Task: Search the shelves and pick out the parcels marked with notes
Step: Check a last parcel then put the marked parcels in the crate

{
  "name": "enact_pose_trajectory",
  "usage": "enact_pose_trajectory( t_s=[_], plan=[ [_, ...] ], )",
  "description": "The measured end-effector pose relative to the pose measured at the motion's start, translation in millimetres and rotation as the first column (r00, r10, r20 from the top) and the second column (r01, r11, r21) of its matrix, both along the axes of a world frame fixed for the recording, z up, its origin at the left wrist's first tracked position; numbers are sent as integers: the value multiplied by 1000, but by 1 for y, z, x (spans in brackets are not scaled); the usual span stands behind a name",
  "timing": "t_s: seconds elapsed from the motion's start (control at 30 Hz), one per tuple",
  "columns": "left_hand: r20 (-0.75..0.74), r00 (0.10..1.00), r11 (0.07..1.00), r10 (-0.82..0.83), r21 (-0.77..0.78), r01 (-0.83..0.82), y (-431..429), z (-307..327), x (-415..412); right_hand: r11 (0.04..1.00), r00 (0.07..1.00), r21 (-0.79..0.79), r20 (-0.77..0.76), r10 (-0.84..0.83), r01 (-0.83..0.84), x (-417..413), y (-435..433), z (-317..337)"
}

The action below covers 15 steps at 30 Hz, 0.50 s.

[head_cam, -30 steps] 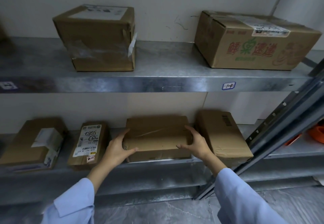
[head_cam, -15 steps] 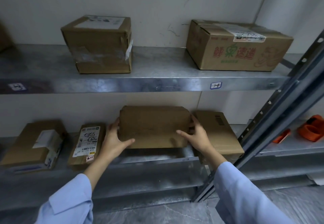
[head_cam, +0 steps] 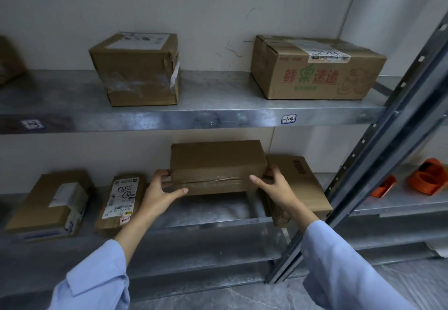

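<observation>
Above the lower shelf (head_cam: pixel 213 210), left grip (head_cam: pixel 160 193) and right grip (head_cam: pixel 276 188) each clasp one short end of the brown parcel (head_cam: pixel 218 162), long axis crosswise between them.

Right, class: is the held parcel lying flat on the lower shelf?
No, the left hand and right hand hold the parcel raised, bare lower shelf showing beneath.

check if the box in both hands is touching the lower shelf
Apart. Head view: box gripped by left hand and right hand, bare lower shelf showing beneath it.
</observation>
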<state>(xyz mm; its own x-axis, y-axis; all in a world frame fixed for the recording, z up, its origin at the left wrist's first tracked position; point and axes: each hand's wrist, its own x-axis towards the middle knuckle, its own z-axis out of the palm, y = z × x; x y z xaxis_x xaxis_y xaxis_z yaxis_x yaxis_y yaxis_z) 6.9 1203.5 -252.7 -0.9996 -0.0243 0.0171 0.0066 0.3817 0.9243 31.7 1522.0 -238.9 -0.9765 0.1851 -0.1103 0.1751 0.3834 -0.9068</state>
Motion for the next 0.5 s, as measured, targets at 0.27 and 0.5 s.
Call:
enact_pose_trajectory(
  t_s=[0.27,0.5],
  plan=[
    [47,998,994,-41,100,37,-7,0,5,998,1000,-67,0,19,-19,5,0,6],
    [2,999,988,-47,148,46,-7,-3,12,996,994,28,-74,86,-85,11,-2,5]
  ],
)
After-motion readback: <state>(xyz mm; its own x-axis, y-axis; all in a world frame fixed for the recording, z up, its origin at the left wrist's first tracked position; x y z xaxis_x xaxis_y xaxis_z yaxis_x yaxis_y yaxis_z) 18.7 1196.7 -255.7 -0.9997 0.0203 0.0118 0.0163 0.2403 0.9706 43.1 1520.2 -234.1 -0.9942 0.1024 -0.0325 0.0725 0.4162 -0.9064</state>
